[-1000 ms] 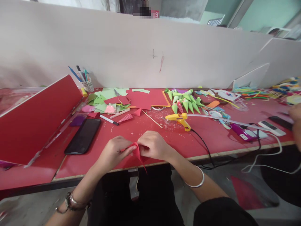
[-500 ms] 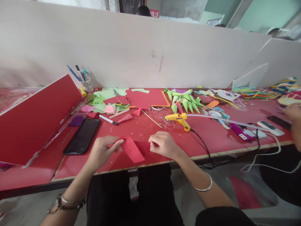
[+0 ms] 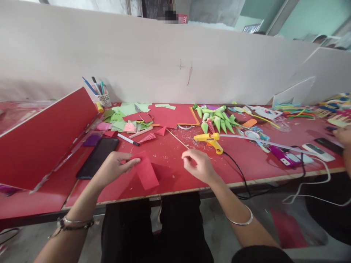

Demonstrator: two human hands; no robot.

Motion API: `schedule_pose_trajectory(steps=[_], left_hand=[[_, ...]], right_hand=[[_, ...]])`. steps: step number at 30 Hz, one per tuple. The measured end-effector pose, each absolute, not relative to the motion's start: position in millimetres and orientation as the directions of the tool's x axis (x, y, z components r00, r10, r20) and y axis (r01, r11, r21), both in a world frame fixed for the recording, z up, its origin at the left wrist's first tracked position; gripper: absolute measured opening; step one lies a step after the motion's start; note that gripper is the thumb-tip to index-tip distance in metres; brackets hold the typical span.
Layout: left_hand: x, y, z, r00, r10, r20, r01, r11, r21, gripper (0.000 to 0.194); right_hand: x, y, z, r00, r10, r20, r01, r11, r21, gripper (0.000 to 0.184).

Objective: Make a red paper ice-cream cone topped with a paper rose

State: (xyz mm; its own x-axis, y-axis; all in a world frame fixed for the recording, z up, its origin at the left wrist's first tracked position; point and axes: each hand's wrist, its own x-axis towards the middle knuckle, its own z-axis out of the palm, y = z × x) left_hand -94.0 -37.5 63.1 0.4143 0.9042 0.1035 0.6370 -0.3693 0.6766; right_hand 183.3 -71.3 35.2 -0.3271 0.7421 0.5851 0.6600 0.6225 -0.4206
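My left hand [image 3: 116, 164] pinches a strip of red paper [image 3: 147, 171] by its upper left corner. The paper slants down over the red tabletop near the front edge. To the right of it, my right hand [image 3: 197, 165] is raised over the table with curled fingers, apart from the paper. Whatever those fingers may hold is hidden. Just beyond the right hand lie a thin wooden stick [image 3: 177, 138] and a yellow hot glue gun [image 3: 210, 141] with a long clear glue stick in its back.
Left are a leaning red board [image 3: 49, 138], a black phone [image 3: 97, 159], a marker [image 3: 128, 139] and a pen cup [image 3: 103, 99]. Green paper scraps [image 3: 117, 116] and several green paper cones [image 3: 218, 120] lie behind. Another person's hand [image 3: 344, 134] is far right, past a purple device [image 3: 283, 155].
My left hand has shifted slightly left with the red paper, which hangs more steeply. My right hand has moved right, away from the paper, and its curl has loosened a little.
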Motion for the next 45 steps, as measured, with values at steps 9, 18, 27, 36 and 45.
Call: schedule_pose_trajectory(steps=[9, 18, 27, 36, 45], left_hand=[[-58, -20, 44, 0.583, 0.808, -0.091, 0.288, -0.101, 0.952, 0.038], [-57, -36, 51, 0.512, 0.858, -0.048, 0.147, -0.032, 0.989, 0.045], [-59, -28, 49, 0.524, 0.851, -0.027, 0.641, -0.373, 0.670, 0.018], [-46, -33, 61, 0.415, 0.875, 0.250, 0.675, -0.480, 0.561, 0.015], [-36, -33, 64, 0.427, 0.877, 0.220, 0.684, -0.473, 0.556, 0.018]], right_hand=[[133, -70, 53, -0.663, 0.448, 0.600, 0.598, 0.799, 0.065, 0.019], [137, -49, 48, -0.479, 0.684, 0.550, 0.806, 0.591, -0.032, 0.026], [136, -53, 48, -0.338, 0.879, 0.337, 0.702, 0.474, -0.531, 0.023], [137, -47, 51, -0.302, 0.910, 0.284, 0.410, 0.393, -0.823, 0.035], [137, -43, 53, -0.293, 0.923, 0.250, 0.314, 0.340, -0.887, 0.033]])
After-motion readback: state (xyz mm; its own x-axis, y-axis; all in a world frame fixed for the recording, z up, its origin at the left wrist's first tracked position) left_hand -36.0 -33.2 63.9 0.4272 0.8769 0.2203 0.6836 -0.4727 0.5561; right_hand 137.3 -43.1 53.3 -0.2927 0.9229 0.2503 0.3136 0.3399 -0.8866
